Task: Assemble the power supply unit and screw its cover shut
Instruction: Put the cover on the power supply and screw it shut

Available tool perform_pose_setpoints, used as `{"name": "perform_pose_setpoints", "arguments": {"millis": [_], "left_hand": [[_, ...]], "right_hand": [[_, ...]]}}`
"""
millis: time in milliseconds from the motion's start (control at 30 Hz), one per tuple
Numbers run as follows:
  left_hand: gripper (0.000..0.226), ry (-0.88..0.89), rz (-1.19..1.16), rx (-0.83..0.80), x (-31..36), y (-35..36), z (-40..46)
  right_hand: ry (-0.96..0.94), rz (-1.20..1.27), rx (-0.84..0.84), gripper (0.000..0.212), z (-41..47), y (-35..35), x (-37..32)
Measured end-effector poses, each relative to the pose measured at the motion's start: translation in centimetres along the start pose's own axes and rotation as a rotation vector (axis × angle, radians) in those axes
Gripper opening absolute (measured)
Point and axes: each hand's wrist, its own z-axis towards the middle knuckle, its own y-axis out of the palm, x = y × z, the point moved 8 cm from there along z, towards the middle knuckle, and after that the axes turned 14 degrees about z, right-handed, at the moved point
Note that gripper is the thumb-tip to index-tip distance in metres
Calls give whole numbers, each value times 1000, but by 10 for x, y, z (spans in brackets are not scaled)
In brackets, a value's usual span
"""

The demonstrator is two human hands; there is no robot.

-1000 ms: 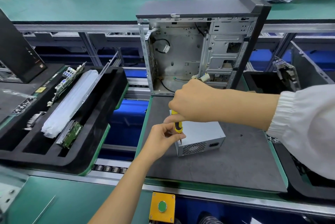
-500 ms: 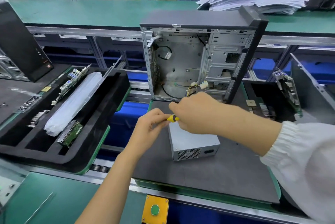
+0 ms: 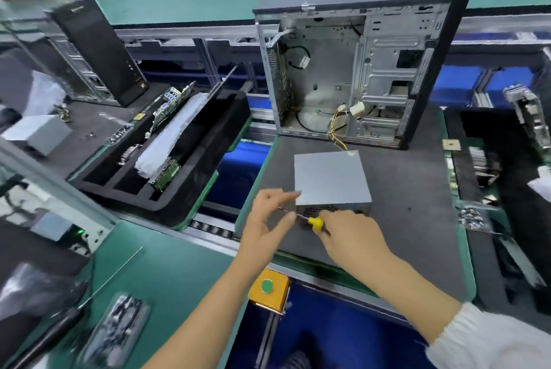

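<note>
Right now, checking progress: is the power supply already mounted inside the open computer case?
No, the power supply lies on the grey mat in front of the open computer case.

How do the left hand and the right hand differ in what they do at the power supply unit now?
The right hand grips the yellow-handled screwdriver; the left hand grips nothing. The left hand's fingers are spread and fairly straight near the screwdriver's thin shaft, while the right hand's fingers are curled. Both hands are at the front vented side of the power supply unit.
</note>
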Motion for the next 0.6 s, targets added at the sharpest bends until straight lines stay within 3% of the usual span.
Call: {"name": "perform_pose_setpoints", "arguments": {"millis": [100, 167, 267, 367, 467, 600], "left_hand": [[28, -248, -102, 150, -43, -10, -24], [24, -413, -11, 144, -79, -11, -44], [22, -714, 166, 58, -139, -10, -80], [52, -983, 274, -208, -186, 11, -112], [39, -1026, 228, -409, -200, 36, -126], [37, -978, 164, -456, -215, 51, -121]], "right_hand": [[44, 158, -5, 27, -15, 33, 16], [80, 216, -10, 37, -24, 53, 21], [115, 272, -42, 40, -35, 81, 22], [153, 336, -90, 34, -43, 103, 23], [193, 357, -155, 40, -50, 127, 20], [231, 347, -234, 41, -56, 153, 14]]}}
